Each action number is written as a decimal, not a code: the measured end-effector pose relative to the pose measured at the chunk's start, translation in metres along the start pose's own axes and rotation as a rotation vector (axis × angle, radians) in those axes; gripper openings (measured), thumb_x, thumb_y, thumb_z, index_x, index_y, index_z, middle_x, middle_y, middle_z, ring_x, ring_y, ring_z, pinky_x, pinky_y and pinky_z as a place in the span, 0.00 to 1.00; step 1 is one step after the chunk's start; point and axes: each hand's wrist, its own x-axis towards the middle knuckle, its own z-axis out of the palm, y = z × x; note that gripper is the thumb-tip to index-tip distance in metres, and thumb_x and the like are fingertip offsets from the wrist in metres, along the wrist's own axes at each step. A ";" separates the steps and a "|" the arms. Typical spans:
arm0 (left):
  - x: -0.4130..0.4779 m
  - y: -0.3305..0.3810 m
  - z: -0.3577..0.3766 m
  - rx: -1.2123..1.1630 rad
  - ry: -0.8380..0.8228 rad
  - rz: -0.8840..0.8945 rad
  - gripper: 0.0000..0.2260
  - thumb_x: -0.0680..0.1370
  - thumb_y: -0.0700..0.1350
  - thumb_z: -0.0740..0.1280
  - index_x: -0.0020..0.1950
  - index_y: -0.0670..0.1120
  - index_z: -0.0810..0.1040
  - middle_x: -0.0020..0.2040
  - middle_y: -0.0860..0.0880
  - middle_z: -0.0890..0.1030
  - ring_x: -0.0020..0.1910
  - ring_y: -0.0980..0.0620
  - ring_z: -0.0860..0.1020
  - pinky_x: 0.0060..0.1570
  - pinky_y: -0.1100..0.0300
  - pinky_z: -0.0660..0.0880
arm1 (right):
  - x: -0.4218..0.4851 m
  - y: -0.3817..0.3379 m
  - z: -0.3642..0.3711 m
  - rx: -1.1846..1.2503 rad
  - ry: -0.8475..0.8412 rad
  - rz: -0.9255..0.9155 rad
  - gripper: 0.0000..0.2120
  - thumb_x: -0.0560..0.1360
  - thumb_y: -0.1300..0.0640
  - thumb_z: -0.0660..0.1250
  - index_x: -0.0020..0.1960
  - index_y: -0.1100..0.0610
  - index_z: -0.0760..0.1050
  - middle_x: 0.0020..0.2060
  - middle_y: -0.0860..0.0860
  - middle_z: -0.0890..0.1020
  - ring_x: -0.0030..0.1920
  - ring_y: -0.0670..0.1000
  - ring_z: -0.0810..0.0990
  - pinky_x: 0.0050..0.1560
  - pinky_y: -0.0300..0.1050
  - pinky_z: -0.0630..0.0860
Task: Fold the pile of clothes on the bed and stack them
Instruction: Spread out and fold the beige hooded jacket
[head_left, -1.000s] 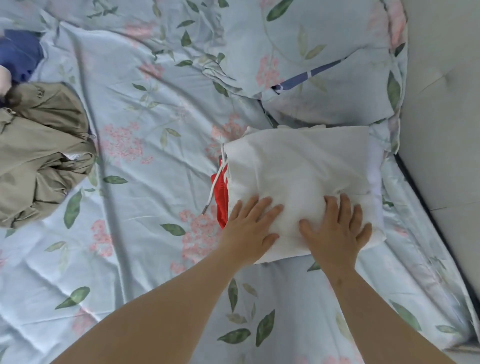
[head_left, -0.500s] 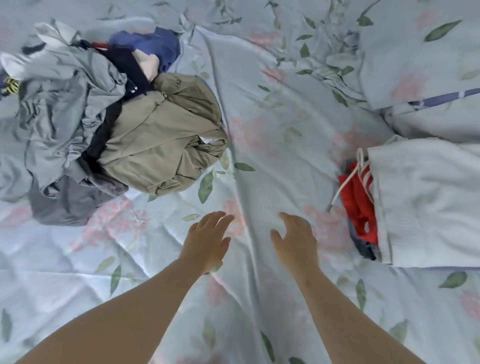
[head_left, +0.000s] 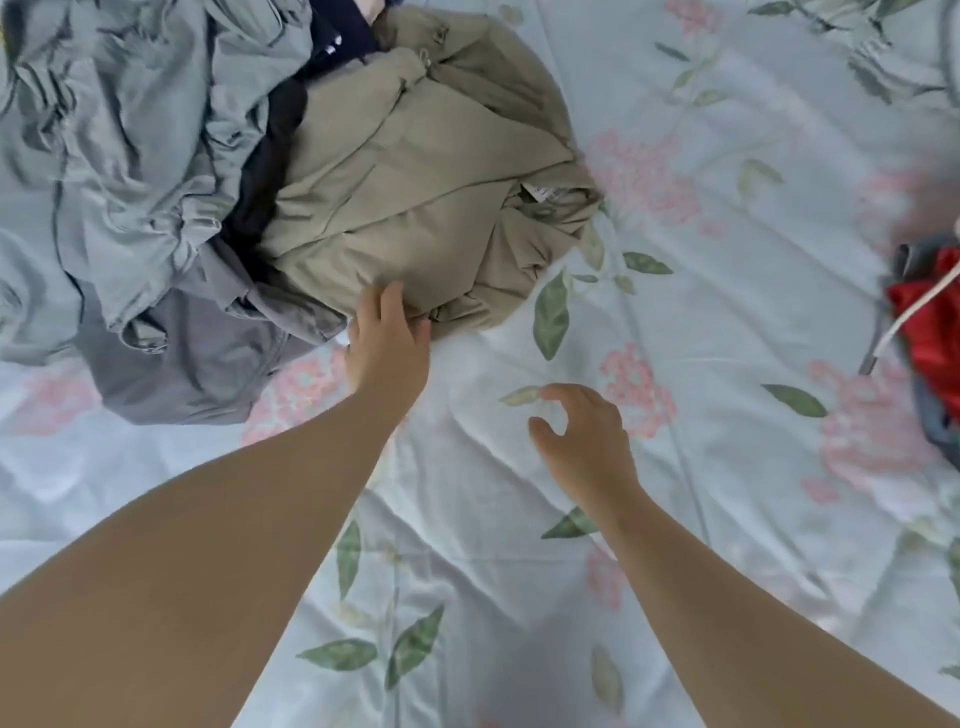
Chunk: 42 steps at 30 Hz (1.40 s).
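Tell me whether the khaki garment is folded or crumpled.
Crumpled: the khaki garment lies bunched in uneven creases beside the grey clothes.

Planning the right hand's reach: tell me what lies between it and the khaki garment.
Head view: only bare floral bedsheet between the right hand and the khaki garment.

Can't tell if the fingers (head_left: 393, 304) of your left hand (head_left: 387, 340) actually grip the khaki garment (head_left: 415, 182) or just touch it. Grey shirt (head_left: 119, 130) runs off the top and left edges, red garment (head_left: 930, 322) off the right, and the label (head_left: 545, 192) is too tiny to read.
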 end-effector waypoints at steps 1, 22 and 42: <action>0.008 0.001 0.002 0.060 -0.023 -0.035 0.19 0.80 0.49 0.60 0.71 0.50 0.64 0.71 0.47 0.62 0.67 0.42 0.63 0.61 0.47 0.65 | 0.000 -0.001 0.003 0.042 0.007 -0.016 0.11 0.75 0.55 0.64 0.53 0.40 0.72 0.54 0.37 0.72 0.64 0.48 0.67 0.61 0.42 0.64; -0.129 0.120 -0.284 -1.304 0.022 0.155 0.14 0.82 0.39 0.55 0.41 0.48 0.75 0.35 0.49 0.78 0.34 0.51 0.75 0.36 0.57 0.72 | -0.122 -0.157 -0.157 0.380 0.149 -0.308 0.11 0.80 0.53 0.57 0.60 0.47 0.74 0.48 0.38 0.77 0.46 0.36 0.75 0.41 0.25 0.69; -0.267 0.206 -0.329 -1.081 0.051 0.092 0.12 0.81 0.40 0.60 0.37 0.43 0.72 0.36 0.43 0.72 0.39 0.47 0.70 0.43 0.56 0.68 | -0.224 -0.145 -0.258 0.169 0.034 -0.499 0.07 0.76 0.65 0.59 0.45 0.56 0.75 0.35 0.46 0.75 0.38 0.48 0.73 0.35 0.31 0.66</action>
